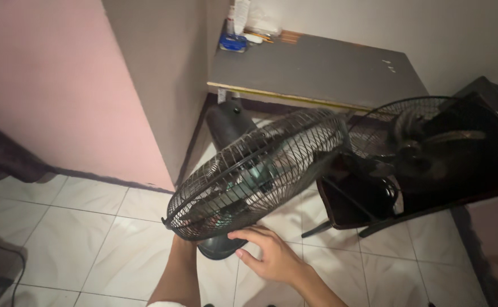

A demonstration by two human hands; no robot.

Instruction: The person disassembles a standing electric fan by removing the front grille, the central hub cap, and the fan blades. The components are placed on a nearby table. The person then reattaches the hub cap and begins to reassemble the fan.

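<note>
— Two hands show at the bottom of the head view, low in the middle. What does each one do?

— Right hand (271, 256), lower centre, lies open with fingers spread, the fingertips touching the lower rim of the fan's wire cage. Left hand (183, 241) is mostly hidden behind that cage; only the forearm rising from the bottom edge is plain, so I cannot tell whether it grips or lies loose.

— Where is the fan itself?

— The black fan (257, 173) fills the centre of the frame, its round grille tilted so the face looks up and toward the lower left. Blades show dimly through the wires. A dark round part, perhaps the motor housing or base (220, 247), sits just under the cage, between the two forearms.

— And around it?

— A second fan (411, 139) sits at the right, its grille just beside the first one's upper edge, resting in or against a dark chair (482, 170). A grey tabletop (323, 71) runs across the upper middle, with a small blue thing (233, 42) and a few other small items at its far left corner. A pink wall (50, 79) takes the upper left, a grey partition (163, 74) beside it. White floor tiles (78, 227) cover the lower left, with a dark cable (7, 250) trailing near the left edge.
</note>
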